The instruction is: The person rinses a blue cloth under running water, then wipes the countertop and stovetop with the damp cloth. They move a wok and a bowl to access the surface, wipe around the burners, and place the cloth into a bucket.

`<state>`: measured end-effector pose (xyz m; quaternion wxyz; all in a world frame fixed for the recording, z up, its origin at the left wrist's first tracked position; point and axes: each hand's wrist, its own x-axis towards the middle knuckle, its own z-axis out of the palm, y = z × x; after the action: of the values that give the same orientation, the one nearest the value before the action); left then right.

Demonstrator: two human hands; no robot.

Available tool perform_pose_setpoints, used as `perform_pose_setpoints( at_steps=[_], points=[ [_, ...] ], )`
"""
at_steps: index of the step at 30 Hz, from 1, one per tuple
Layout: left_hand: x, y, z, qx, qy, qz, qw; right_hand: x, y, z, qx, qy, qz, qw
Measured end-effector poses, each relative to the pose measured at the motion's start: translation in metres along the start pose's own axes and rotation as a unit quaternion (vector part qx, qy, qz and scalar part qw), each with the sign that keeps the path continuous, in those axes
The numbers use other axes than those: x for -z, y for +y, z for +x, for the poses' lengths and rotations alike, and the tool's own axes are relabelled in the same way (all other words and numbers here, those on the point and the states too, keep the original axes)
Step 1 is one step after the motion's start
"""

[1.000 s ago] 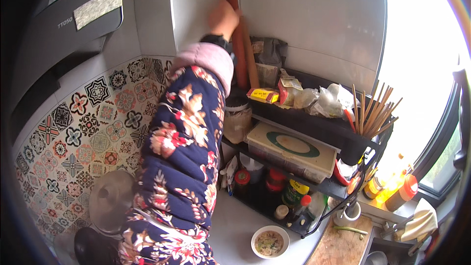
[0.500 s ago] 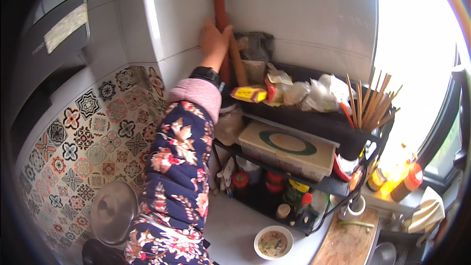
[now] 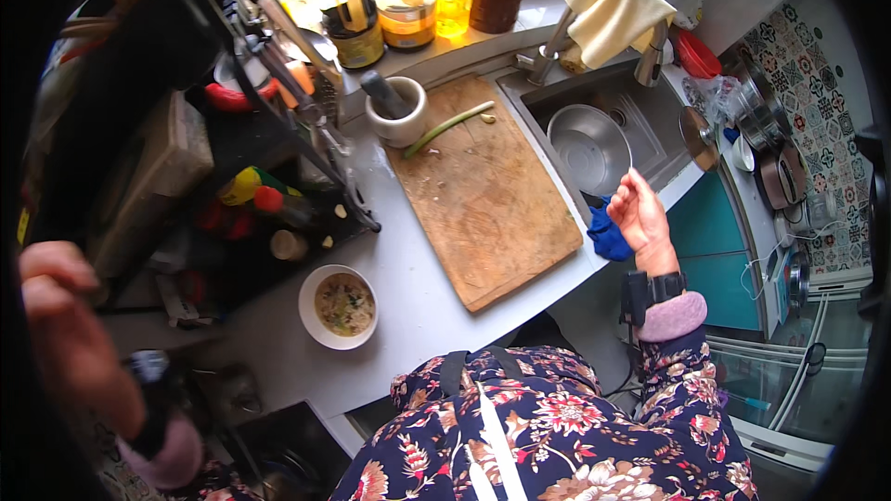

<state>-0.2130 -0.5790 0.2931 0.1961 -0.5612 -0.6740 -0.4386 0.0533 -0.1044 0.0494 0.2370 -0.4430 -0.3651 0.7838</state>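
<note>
My right hand [image 3: 642, 220] is raised palm up beside the sink, fingers loosely bent and nothing visible in them. Its fingertips appear near the rim of a metal basin [image 3: 580, 153] in the sink. At the far left, my left hand [image 3: 70, 329] is blurred, beside the black shelf rack; whether it holds anything cannot be made out. Between the hands lie a wooden cutting board [image 3: 492, 204] with a green onion stalk [image 3: 445, 130], and a white bowl [image 3: 316, 315] of chopped, soupy food. A stone mortar [image 3: 408, 125] with a dark pestle [image 3: 382, 93] stands at the board's far left corner.
Jars and bottles [image 3: 408, 14] line the window sill. A pale cloth [image 3: 613, 14] hangs over the faucet [image 3: 538, 65]. The black rack [image 3: 348, 186] holds jars and utensils. A blue cloth [image 3: 608, 237] hangs at the counter edge by the sink [image 3: 668, 116].
My view has swung right and down, from the corner to the board and sink. My left hand has left the reddish pole in the corner. My right hand has come into view.
</note>
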Motion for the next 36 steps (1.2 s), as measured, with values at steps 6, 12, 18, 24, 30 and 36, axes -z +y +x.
perform_pose_setpoints(
  at_steps=[6, 12, 18, 24, 30, 36],
  points=[
    [-0.239, 0.034, -0.037, 0.321, -0.211, -0.286, 0.878, 0.056, -0.080, 0.063, 0.175, -0.297, -0.004, 0.939],
    [-0.440, 0.071, -0.061, 0.342, -0.237, -0.192, 0.889, 0.161, -0.071, 0.175, 0.079, -0.090, -0.332, 0.936],
    [-0.574, 0.103, -0.057, 0.535, -0.174, -0.273, 0.780, 0.253, -0.070, 0.202, 0.014, -0.131, -0.267, 0.955],
    [-0.627, 0.115, -0.054, 0.382, -0.230, -0.078, 0.892, 0.298, -0.059, 0.203, 0.152, -0.095, -0.385, 0.905],
    [-0.643, 0.103, -0.068, 0.308, -0.318, -0.078, 0.893, 0.322, -0.048, 0.173, 0.180, -0.106, -0.466, 0.860],
    [-0.669, 0.115, -0.076, 0.205, -0.393, -0.079, 0.893, 0.305, -0.033, 0.155, 0.095, -0.147, -0.469, 0.866]
  ],
)
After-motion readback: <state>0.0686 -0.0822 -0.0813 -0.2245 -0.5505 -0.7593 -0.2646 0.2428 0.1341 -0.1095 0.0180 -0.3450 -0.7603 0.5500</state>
